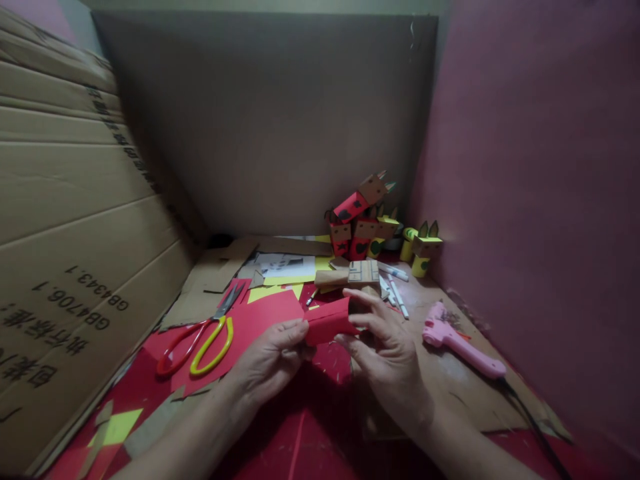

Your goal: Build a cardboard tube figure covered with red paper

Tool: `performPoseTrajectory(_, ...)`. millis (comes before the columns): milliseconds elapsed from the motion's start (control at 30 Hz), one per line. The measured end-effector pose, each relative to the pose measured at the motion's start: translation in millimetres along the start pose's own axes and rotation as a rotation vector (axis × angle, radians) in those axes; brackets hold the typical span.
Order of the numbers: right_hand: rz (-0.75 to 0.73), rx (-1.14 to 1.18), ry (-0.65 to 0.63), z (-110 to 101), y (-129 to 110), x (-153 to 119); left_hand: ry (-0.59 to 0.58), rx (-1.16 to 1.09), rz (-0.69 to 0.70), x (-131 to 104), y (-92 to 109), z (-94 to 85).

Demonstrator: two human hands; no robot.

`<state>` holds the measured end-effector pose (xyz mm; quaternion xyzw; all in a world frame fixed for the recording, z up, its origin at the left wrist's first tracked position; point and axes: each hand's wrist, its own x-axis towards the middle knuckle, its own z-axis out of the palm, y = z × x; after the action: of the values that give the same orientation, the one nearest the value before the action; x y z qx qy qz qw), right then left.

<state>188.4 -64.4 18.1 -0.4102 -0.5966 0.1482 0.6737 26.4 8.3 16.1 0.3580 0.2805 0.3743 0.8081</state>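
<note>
Left hand (273, 357) and right hand (385, 347) both closed on a red paper tube (331, 321), pinched between them at either end, just above the red sheet (260, 320). Left of the left hand, scissors (200, 337) with red and yellow handles. Right of the right hand, a pink glue gun (460, 347). Beyond the fingers, a pile of small cardboard figures (365, 223).

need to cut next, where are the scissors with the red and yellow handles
In the head view, the red-and-yellow-handled scissors lie shut on the red paper sheet, left of the left hand, near the big cardboard sheet.
</note>
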Motion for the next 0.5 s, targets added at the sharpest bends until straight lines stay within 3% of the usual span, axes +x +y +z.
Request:
performPoseTrajectory(167, 0.148, 0.258, 0.026, 4.3, 3.3, 0.5, 0.027, 0.017, -0.018, -2.6, 1.6, 7.1)
performPoseTrajectory(367, 0.404, 0.410, -0.170, 8.6, -1.6, 3.8, -0.271, 0.001, -0.081, -6.0, -2.4, 6.5)
performPoseTrajectory(500, 0.565, 0.540, -0.040, 9.1, -3.9, 7.3, -0.244, 0.078, -0.132, -5.4, -2.4, 2.6)
